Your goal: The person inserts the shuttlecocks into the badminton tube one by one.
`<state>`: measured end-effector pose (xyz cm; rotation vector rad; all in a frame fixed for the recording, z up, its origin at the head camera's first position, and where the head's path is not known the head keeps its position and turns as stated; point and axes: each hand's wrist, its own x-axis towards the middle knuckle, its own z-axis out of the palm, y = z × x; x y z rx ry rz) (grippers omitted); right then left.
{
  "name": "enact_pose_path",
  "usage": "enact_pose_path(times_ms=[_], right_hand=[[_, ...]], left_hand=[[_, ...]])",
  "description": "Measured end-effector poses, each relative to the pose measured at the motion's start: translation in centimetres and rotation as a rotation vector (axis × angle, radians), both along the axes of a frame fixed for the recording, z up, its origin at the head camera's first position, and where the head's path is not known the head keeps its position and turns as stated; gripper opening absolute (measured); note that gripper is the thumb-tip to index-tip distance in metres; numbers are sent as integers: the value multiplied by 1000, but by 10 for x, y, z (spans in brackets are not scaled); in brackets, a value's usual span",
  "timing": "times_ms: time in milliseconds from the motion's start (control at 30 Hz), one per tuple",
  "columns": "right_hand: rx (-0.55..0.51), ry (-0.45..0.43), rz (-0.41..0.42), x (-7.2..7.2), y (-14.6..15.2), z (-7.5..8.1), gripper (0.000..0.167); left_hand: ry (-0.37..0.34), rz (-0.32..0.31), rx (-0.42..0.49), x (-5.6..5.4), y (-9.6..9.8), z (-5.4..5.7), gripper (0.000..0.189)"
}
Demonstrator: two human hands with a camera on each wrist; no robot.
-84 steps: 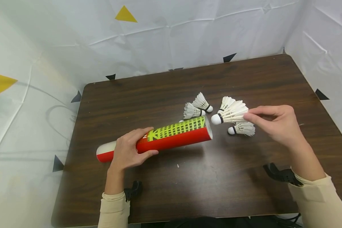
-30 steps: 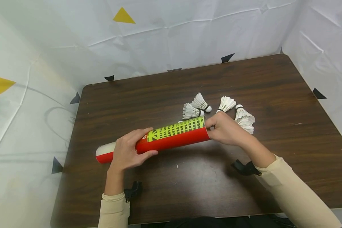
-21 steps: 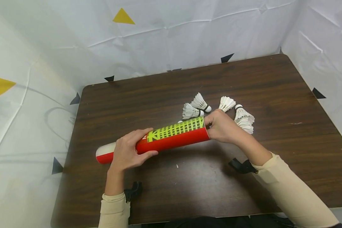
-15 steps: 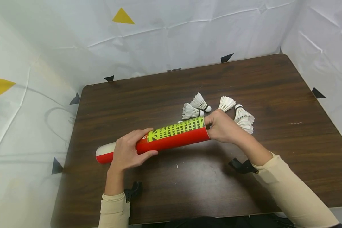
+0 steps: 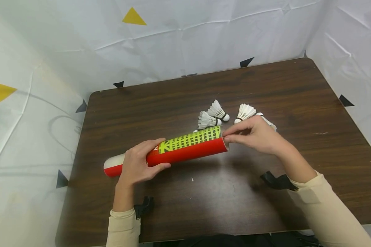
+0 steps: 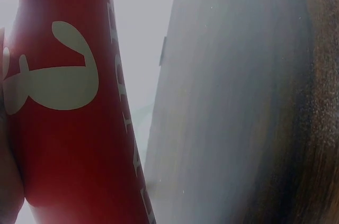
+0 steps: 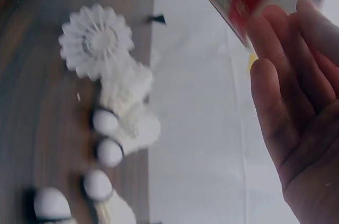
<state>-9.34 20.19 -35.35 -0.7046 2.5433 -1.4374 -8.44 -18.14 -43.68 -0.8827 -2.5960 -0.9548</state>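
Observation:
My left hand (image 5: 138, 163) grips a red shuttlecock tube (image 5: 188, 151) around its middle, holding it at a slant above the table with its mouth up and to the right. In the left wrist view the red tube (image 6: 69, 144) fills the left side. My right hand (image 5: 261, 135) is at that mouth, fingertips by the rim. In the right wrist view the right hand's fingers (image 7: 273, 44) are loosely bent beside the tube's opening, with no shuttlecock visible among them. What lies inside the tube is hidden. White feather shuttlecocks (image 5: 215, 110) lie behind the tube.
More shuttlecocks (image 5: 245, 112) lie beyond my right hand, which partly covers one (image 5: 269, 122). In the right wrist view, several shuttlecocks (image 7: 98, 41) are spread across the dark wooden table (image 5: 160, 106). White sheeting (image 5: 185, 48) surrounds the table at the back and sides.
My right hand brought a shuttlecock to the tube and reached its fingers inside. Now the hand has drawn back right to the rim, and that shuttlecock is out of sight. The left hand stays put.

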Motion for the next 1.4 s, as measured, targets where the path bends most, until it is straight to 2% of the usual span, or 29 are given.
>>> enact_pose_path(times_ms=[67, 167, 233, 333, 467, 567, 733, 933, 1167, 1400], right_hand=[[-16, -17, -54, 0, 13, 3, 18], [16, 1, -171, -1, 34, 2, 18], [81, 7, -266, -2, 47, -1, 19], [244, 37, -367, -6, 67, -12, 23], [460, 28, -377, -9, 88, -30, 33], [519, -20, -367, -11, 98, -43, 39], [505, -47, -410, -11, 104, -60, 36], [480, 18, -497, -11, 106, -70, 29], [427, 143, -672, -13, 109, -78, 26], [376, 138, -813, -14, 114, -77, 27]], left_hand=[[2, 1, 5, 0, 0, 1, 70], [2, 2, 6, 0, 0, 1, 70], [0, 2, 5, 1, 0, 1, 70], [0, 6, 2, 1, 0, 1, 70], [1, 12, 0, 1, 0, 1, 70], [0, 13, -3, 1, 1, 0, 70], [-5, 21, -17, 1, 2, 0, 69], [-5, 26, -27, 1, 3, 1, 69], [-2, 27, -33, 0, 4, 1, 69], [8, 22, -33, 0, 3, 1, 69]])
